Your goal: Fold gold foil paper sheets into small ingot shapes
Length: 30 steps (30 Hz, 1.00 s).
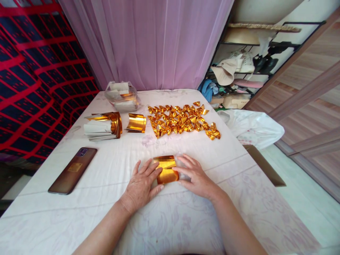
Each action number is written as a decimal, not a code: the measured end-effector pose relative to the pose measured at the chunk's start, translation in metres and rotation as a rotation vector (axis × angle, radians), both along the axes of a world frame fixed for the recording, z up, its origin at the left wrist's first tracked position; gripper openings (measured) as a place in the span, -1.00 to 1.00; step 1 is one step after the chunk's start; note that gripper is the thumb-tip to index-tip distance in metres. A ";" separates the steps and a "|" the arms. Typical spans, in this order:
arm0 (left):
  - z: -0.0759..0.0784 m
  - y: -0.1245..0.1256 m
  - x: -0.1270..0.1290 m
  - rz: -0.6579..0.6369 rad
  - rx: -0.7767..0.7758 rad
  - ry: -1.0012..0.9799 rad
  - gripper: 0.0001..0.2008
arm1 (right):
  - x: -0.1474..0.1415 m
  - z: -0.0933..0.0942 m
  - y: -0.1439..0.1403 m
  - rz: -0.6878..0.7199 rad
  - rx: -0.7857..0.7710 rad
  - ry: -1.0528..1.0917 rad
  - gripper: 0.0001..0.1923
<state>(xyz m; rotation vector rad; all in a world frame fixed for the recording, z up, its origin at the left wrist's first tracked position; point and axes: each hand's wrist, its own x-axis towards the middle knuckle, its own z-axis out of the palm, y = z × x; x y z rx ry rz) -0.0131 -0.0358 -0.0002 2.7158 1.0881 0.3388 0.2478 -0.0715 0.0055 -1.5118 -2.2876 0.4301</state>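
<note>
White-clothed table [111, 170], both hands [140, 186] flat, fingers apart, pressing gold foil sheet [166, 169], bare cloth around.

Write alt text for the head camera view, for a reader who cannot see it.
Two bare hands press a sheet of gold foil paper flat on a white-covered table, the left hand on its left edge and the right hand on its right. Beyond lie a spread of folded gold pieces, stacked foil sheets and, at left, a phone.
</note>
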 end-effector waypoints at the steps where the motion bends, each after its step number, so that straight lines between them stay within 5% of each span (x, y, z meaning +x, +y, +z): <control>1: 0.000 0.000 0.000 0.002 -0.004 0.001 -0.48 | -0.001 0.000 0.000 -0.001 0.011 -0.005 -0.55; 9: 0.000 0.000 0.002 0.027 0.014 -0.002 -0.61 | -0.011 -0.011 0.005 -0.054 0.206 0.031 -0.81; 18: 0.003 0.005 0.011 0.128 -0.025 -0.108 -0.74 | -0.027 -0.023 0.011 -0.278 0.315 0.048 -0.84; 22: 0.001 0.005 0.012 0.146 0.033 -0.116 -0.61 | -0.030 -0.025 0.013 -0.311 0.305 0.050 -0.91; 30: 0.005 -0.017 0.023 -0.049 0.255 -0.130 -0.71 | -0.036 -0.023 0.014 -0.373 0.280 0.040 -0.90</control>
